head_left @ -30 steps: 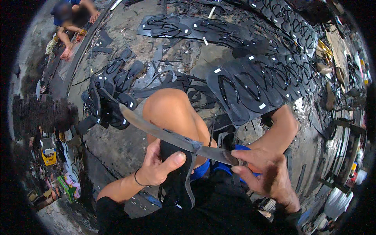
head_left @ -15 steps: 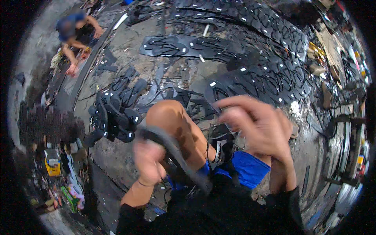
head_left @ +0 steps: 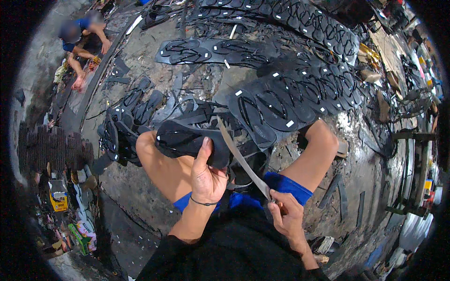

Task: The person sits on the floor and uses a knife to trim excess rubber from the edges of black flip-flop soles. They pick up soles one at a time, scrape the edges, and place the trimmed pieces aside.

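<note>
Above my left thigh, my left hand [head_left: 209, 180] grips a black flip-flop [head_left: 180, 140] by one end, thumb on its upper face and fingers underneath. My right hand [head_left: 287, 214] is closed around the handle of a long knife [head_left: 243, 161]. Its curved blade slants up and left from my fist, and the tip is beside the flip-flop's edge without plainly touching it. Just beyond, a dark rubber sheet [head_left: 225, 99] bears a row of flip-flops [head_left: 274, 100] with shiny black straps and small white labels.
More flip-flops [head_left: 187, 51] lie on a second sheet farther off, and a long row [head_left: 300, 21] lines the back. At left is a flip-flop pile [head_left: 119, 131]. Rubber scraps [head_left: 335, 192] litter the floor at right. A co-worker [head_left: 84, 37] bends over at far left.
My left hand has raised a flip-flop in front of me, where a blurred dark strip was before. My right hand has come down and now holds the knife. My knees have spread apart.
</note>
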A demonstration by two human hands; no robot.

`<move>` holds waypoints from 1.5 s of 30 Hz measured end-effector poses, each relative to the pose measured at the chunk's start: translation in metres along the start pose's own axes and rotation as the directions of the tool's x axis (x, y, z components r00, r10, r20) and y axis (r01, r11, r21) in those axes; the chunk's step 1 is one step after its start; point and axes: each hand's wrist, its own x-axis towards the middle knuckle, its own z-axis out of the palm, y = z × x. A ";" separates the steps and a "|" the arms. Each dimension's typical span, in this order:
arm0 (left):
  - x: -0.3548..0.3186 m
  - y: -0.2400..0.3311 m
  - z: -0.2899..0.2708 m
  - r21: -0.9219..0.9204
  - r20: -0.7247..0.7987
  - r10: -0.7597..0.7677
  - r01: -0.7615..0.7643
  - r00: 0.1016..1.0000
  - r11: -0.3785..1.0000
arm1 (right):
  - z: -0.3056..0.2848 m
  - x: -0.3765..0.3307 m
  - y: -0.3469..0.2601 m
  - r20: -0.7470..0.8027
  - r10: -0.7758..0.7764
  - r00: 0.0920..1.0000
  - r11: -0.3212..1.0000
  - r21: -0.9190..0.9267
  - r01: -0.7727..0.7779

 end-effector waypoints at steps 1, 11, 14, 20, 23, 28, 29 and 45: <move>-0.001 -0.002 0.005 0.031 0.004 0.012 -0.012 1.000 0.999 | -0.003 -0.007 0.003 0.059 0.046 0.997 0.999 0.013 -0.047; -0.036 0.000 -0.040 0.246 -0.008 -0.052 0.053 0.999 0.968 | -0.004 0.009 -0.022 0.043 -0.123 0.991 0.975 -0.180 0.129; -0.056 -0.007 -0.046 0.375 -0.011 0.025 -0.019 1.000 0.927 | 0.003 0.017 -0.039 0.215 0.059 0.975 0.996 -0.071 -0.044; -0.075 0.004 -0.068 0.392 -0.089 -0.084 0.113 0.992 0.913 | 0.042 0.036 -0.038 0.229 0.031 0.973 0.998 0.047 -0.043; -0.066 0.003 -0.051 0.486 0.019 -0.077 0.058 0.997 0.872 | 0.048 0.056 -0.022 0.163 0.063 0.985 0.932 0.343 -0.117; 0.047 0.056 0.015 0.156 0.477 0.139 -0.239 0.868 0.958 | -0.061 0.046 0.042 0.043 0.568 0.822 0.358 0.886 -0.295; 0.060 0.051 0.026 0.312 0.504 0.226 -0.420 0.834 0.852 | -0.078 0.042 0.067 -0.087 0.651 0.754 0.316 0.934 -0.165; 0.130 -0.070 -0.022 0.388 -0.176 -0.318 0.363 0.932 0.847 | -0.021 -0.011 0.343 -0.474 0.745 0.470 0.638 0.299 -0.710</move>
